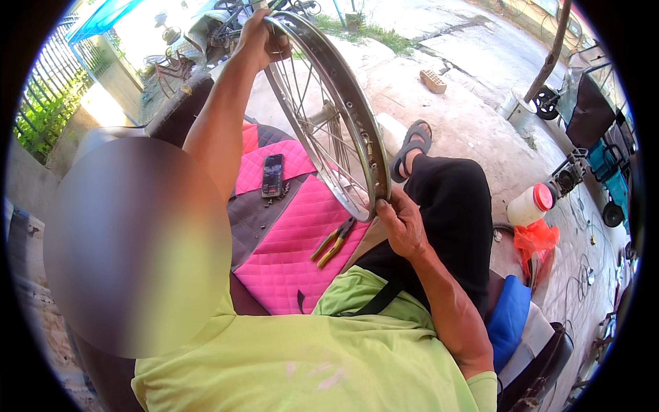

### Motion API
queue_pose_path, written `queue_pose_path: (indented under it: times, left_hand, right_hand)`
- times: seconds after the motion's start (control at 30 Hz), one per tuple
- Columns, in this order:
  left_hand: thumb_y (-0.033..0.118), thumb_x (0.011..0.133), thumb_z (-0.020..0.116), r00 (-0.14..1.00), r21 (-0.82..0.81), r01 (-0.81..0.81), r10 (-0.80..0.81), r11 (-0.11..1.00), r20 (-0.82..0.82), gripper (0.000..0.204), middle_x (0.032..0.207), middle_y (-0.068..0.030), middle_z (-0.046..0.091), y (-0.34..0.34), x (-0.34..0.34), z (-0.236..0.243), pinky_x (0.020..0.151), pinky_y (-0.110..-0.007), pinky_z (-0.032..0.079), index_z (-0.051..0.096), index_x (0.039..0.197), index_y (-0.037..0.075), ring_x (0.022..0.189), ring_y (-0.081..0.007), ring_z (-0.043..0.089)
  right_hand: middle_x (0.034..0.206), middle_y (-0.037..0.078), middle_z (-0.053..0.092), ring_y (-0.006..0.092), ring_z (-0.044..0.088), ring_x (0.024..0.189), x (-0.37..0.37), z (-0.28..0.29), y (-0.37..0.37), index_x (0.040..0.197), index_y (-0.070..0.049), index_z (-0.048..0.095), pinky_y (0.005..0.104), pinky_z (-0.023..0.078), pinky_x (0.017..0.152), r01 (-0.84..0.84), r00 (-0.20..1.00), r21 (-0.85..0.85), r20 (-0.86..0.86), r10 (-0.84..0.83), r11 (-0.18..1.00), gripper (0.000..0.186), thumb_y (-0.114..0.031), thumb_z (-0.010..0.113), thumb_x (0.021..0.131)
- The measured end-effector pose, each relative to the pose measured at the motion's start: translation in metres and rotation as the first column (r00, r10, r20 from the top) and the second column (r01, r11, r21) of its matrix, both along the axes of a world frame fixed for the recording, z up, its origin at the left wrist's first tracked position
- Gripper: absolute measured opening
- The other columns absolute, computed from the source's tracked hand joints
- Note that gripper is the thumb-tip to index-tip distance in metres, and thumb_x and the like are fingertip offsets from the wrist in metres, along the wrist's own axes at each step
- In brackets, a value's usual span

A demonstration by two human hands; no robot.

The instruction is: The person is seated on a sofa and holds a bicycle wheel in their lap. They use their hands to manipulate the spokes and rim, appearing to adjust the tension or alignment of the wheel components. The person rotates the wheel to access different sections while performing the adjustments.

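Observation:
A bare bicycle wheel rim [371, 154] with thin metal spokes and a central hub is held up in front of me, tilted, with no tyre on it. My left hand [259, 42] is closed around its far upper edge. Lower down, the fingers and thumb of my right hand [403, 223] grip the near end of the rim. Beneath the wheel lies a pink and grey quilted cloth [278, 257]. On it rest pliers [331, 244] with yellow and dark handles, a black phone [272, 176] with its screen lit, and several tiny metal pieces [276, 200].
To the right stand a whitish jar with a red lid [530, 204] and a red plastic bag [535, 240]. A brick [433, 82] lies on the concrete ahead. Wheeled carts [598, 161] line the far right; blue cloth [509, 323] sits beside my right arm.

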State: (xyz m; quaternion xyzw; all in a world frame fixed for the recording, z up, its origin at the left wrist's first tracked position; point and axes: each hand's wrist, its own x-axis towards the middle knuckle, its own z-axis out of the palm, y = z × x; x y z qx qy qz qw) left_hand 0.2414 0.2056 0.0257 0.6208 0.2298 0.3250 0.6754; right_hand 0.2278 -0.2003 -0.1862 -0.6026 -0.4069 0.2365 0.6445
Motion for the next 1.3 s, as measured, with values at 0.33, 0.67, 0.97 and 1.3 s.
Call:
queue_pose_path:
  times: [0.33, 0.67, 0.97, 1.3]
  left_hand:
    - [0.051, 0.096, 0.04, 0.995, -0.07, 0.091, -0.089, 0.993, 0.033, 0.049, 0.084, -0.0114, 0.071, 0.023, -0.01, 0.003, 0.082, -0.05, 0.051, 0.065, 0.098, 0.009, 0.078, -0.0277, 0.068]
    - [0.045, 0.091, 0.053, 0.987, -0.213, 0.125, -0.099, 0.969, 0.131, 0.05, 0.07, -0.0164, 0.065, 0.028, -0.029, 0.005, 0.059, -0.048, 0.057, 0.066, 0.086, -0.003, 0.059, -0.0321, 0.065]
    - [0.051, 0.088, 0.052, 0.98, -0.192, 0.162, -0.135, 0.968, 0.146, 0.055, 0.061, -0.0151, 0.063, 0.047, -0.026, 0.0, 0.058, -0.049, 0.056, 0.066, 0.085, -0.003, 0.056, -0.0368, 0.064]
    - [0.051, 0.088, 0.056, 0.986, -0.081, 0.138, -0.129, 0.987, 0.104, 0.054, 0.059, -0.0116, 0.065, 0.032, -0.032, 0.0, 0.067, -0.044, 0.06, 0.069, 0.087, -0.002, 0.053, -0.0292, 0.066]
  right_hand:
    - [0.11, 0.009, 0.066, 0.0165, 0.063, 0.101, -0.008, -0.038, 0.001, 0.114, -0.002, 0.068, 0.031, 0.049, 0.088, 0.093, 0.996, -0.15, 0.0, -0.094, 0.984, 0.021, -0.011, 0.063, 0.095]
    - [0.104, 0.017, 0.066, 0.0304, 0.065, 0.095, -0.007, -0.029, 0.008, 0.113, -0.004, 0.068, 0.0378, 0.05, 0.084, -0.006, 0.967, -0.087, 0.253, 0.028, 0.996, 0.025, -0.013, 0.068, 0.09]
    - [0.097, 0.013, 0.067, 0.0247, 0.064, 0.09, -0.003, -0.042, 0.016, 0.113, -0.004, 0.068, 0.0352, 0.05, 0.081, -0.102, 0.963, -0.072, 0.243, 0.116, 0.992, 0.023, -0.014, 0.067, 0.092]
    - [0.093, 0.009, 0.067, 0.0163, 0.064, 0.089, -0.002, -0.036, 0.024, 0.104, 0.0, 0.068, 0.0321, 0.05, 0.084, -0.28, 0.954, -0.201, 0.052, 0.295, 0.939, 0.015, -0.008, 0.07, 0.091]
